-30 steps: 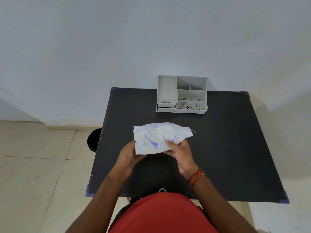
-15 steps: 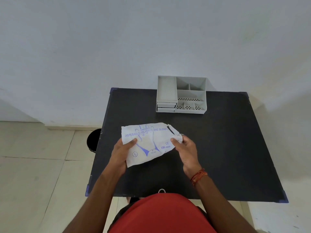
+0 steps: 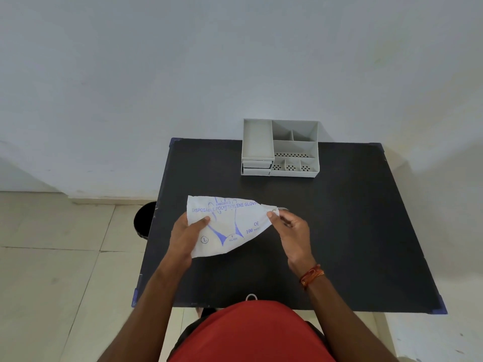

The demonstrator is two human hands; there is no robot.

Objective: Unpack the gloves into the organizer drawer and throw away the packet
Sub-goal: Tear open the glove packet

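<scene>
Above the black rectangular table [image 3: 339,231], a white plastic glove packet with blue print [image 3: 230,226] is held up between both hands. The left hand [image 3: 185,239] clamps its left edge, thumb pressed on the printed face; the right hand [image 3: 292,231] pinches its right corner between thumb and fingertips. The grey plastic compartment organizer [image 3: 281,148] stands well apart, at the table's far edge.

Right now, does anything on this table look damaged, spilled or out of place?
Nothing spilled. The glove packet, held above the black table by the left hand and right hand, looks crumpled, with its right end pinched into a twisted point. The grey organizer sits square at the far edge, its drawers shut.
</scene>
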